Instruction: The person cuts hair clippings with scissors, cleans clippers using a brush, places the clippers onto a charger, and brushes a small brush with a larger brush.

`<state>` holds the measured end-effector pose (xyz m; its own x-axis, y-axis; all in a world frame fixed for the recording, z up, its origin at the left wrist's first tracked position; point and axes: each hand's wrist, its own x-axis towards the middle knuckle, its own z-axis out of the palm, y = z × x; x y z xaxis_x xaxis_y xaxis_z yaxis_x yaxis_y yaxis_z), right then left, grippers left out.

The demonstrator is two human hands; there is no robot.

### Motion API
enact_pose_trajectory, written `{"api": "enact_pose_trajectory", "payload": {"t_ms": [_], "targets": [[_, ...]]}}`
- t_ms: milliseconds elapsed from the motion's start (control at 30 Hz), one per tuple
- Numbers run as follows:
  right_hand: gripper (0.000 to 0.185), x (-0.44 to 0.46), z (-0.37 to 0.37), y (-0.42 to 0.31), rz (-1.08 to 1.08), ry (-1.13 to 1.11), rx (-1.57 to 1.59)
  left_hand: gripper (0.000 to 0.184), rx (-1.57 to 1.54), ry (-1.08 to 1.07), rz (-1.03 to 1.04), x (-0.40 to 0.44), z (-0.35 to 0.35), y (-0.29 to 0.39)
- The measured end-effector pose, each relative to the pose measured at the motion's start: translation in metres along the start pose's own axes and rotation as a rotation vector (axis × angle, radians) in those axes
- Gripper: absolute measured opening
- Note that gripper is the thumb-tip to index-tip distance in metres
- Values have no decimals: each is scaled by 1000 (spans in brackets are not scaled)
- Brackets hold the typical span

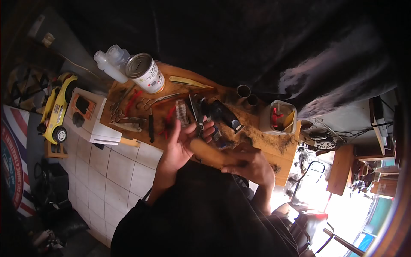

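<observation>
My left hand is turned palm up, with the thumb raised and the fingers curled around a dark bladed tool that has a round pivot. Its blade points up over the table; I cannot tell whether it is scissors or a razor. My right hand is closed on one end of a long tan, wooden-looking piece, slightly blurred. The piece's other end reaches my left palm. Just beyond the hands lie a black hair clipper and a pale comb.
On the hair-strewn wooden table are a white can, plastic bottles, a yellow razor, several scissors, two dark cups and a tub. A yellow toy car stands left; a chair is right.
</observation>
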<state>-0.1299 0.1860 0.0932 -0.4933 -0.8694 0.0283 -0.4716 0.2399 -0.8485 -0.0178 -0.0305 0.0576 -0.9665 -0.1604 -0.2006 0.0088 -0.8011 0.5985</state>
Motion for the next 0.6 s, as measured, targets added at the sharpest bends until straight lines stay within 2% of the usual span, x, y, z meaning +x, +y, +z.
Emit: {"api": "enact_pose_trajectory", "payload": {"t_ms": [33, 67, 133, 200, 233, 300, 333, 400, 500, 533, 600], "targets": [[47, -1, -1, 1, -50, -79, -14, 79, -46, -35, 15, 0, 1, 3], [47, -1, -3, 1, -50, -107, -3, 83, -72, 16, -21, -3, 3, 6], [46, 0, -6, 0, -51, -166, 20, 82, -38, -13, -18, -2, 1, 7], [45, 1, -3, -2, -53, 47, 31, 80, -111, -74, -11, 0, -5, 4], [45, 1, -1, -3, -51, 155, 36, 78, -53, -38, 0, -2, -3, 3], [46, 7, 1, -9, 58, 242, -8, 76, -91, -114, -48, -2, -11, 1], [46, 9, 1, -11, 113, 286, -29, 75, -90, -79, -51, -2, -11, 0], [48, 2, 1, -1, 32, 186, -10, 73, -88, -8, -54, -3, -3, 1], [51, -6, -8, 1, -49, -72, -13, 67, 41, -77, 16, -2, 6, 6], [52, -9, -11, 1, -68, -172, -17, 58, 20, -49, 8, -4, 10, 8], [51, -18, -12, 7, -53, -31, 33, 52, 173, -73, 37, -3, 6, 7]]}}
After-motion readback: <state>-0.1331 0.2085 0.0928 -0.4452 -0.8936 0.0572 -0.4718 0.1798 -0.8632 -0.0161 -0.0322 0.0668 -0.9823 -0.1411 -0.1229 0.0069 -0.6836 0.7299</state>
